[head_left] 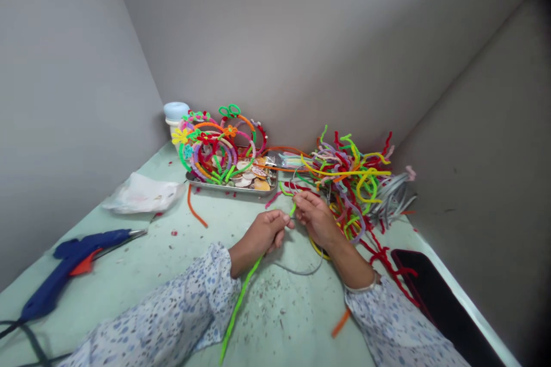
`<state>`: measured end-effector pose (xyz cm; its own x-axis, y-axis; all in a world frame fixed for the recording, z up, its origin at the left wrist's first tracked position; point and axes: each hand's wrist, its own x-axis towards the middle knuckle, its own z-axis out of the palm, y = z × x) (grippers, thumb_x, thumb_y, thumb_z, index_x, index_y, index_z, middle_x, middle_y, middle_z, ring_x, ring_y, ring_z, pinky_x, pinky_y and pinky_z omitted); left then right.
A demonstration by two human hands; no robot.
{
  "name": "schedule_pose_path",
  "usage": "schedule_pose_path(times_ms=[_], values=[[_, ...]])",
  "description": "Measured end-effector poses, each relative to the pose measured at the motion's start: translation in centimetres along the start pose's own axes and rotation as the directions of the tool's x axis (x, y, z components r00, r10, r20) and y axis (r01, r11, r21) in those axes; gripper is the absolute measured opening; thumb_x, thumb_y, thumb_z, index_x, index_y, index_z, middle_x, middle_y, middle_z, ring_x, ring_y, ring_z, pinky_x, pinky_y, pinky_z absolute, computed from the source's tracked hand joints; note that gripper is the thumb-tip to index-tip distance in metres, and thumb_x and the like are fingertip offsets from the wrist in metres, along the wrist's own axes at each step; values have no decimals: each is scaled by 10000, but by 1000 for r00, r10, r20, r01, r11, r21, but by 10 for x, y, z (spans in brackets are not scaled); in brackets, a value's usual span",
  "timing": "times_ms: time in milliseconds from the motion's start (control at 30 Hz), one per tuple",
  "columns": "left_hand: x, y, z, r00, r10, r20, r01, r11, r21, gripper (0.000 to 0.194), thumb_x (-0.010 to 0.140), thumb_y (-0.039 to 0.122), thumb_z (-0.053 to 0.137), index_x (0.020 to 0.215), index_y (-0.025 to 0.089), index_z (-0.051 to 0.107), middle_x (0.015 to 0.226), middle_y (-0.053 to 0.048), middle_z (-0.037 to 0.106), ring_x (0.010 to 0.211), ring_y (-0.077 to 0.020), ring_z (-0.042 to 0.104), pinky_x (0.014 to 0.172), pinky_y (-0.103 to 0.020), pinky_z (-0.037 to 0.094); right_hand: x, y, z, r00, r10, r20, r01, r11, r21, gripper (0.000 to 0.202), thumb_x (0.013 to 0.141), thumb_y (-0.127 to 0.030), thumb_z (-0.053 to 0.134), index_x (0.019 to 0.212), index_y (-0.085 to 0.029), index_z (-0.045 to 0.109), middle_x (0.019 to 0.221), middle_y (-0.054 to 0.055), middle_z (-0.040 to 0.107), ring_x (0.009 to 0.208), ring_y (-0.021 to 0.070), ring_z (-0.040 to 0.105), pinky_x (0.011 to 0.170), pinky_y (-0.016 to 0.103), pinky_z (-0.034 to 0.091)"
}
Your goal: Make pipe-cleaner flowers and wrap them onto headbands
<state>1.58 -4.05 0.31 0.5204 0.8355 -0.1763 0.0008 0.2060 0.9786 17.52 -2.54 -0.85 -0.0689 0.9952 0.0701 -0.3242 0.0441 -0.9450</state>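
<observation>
A bright green pipe cleaner (241, 303) runs up from the front of the table into my left hand (270, 231), whose fingers are pinched on it. Close by on the right, my right hand (316, 217) pinches the upper part of the same pipe cleaner. A thin grey strand (301, 272) curves below both hands and seems to pass up between them; where it meets the green one is hidden by my fingers. The fingertips of the two hands are almost touching.
A metal tray (232, 188) bears decorated hoops (215, 149) and small flat pieces. Tangled pipe cleaners (348, 172) lie at the back right. A blue glue gun (73, 264) and plastic bag (144, 194) lie left, a dark phone (443, 304) right. Walls enclose the table.
</observation>
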Motion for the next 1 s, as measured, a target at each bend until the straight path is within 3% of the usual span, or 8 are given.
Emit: schedule_pose_path(times_ms=[167, 333, 500, 700, 1000], values=[[-1, 2, 1, 1000, 2, 0, -2, 999, 37, 289, 821, 438, 470, 797, 165, 563, 377, 86, 411, 267, -43, 265, 306, -162, 194, 2, 1, -1, 999, -3, -38, 4, 1000, 4, 164, 744, -321, 676, 712, -185, 591, 534, -53, 479, 453, 62, 386, 405, 188, 250], [0, 1, 1, 1000, 7, -5, -6, 999, 36, 309, 815, 458, 471, 829, 164, 564, 391, 87, 412, 272, -45, 262, 311, -162, 189, 2, -2, -1, 997, 42, -71, -33, 992, 126, 119, 706, -273, 689, 713, -170, 630, 571, -38, 507, 449, 54, 401, 374, 180, 233], [2, 0, 2, 1000, 25, -15, -25, 999, 37, 297, 808, 456, 483, 809, 168, 558, 387, 83, 411, 286, -49, 265, 318, -162, 191, 2, -5, 4, 992, 86, -96, -61, 968, 242, 87, 664, -224, 708, 681, -174, 638, 670, -23, 561, 461, 48, 398, 370, 188, 267], [0, 2, 2, 999, 38, -10, -38, 999, 2, 305, 819, 455, 483, 821, 163, 570, 397, 83, 412, 288, -46, 270, 325, -167, 191, 3, -4, 8, 986, 115, -123, -76, 956, 283, 122, 649, -225, 737, 673, -180, 627, 646, -21, 558, 479, 63, 445, 388, 184, 330], [0, 3, -1, 1000, -24, 10, 25, 987, -157, 473, 832, 550, 426, 932, 123, 602, 461, 35, 513, 303, -61, 368, 318, -179, 208, 9, -7, -6, 957, 16, -291, 80, 945, 316, 190, 636, -272, 760, 719, -206, 602, 609, -62, 566, 492, 60, 502, 438, 172, 412]])
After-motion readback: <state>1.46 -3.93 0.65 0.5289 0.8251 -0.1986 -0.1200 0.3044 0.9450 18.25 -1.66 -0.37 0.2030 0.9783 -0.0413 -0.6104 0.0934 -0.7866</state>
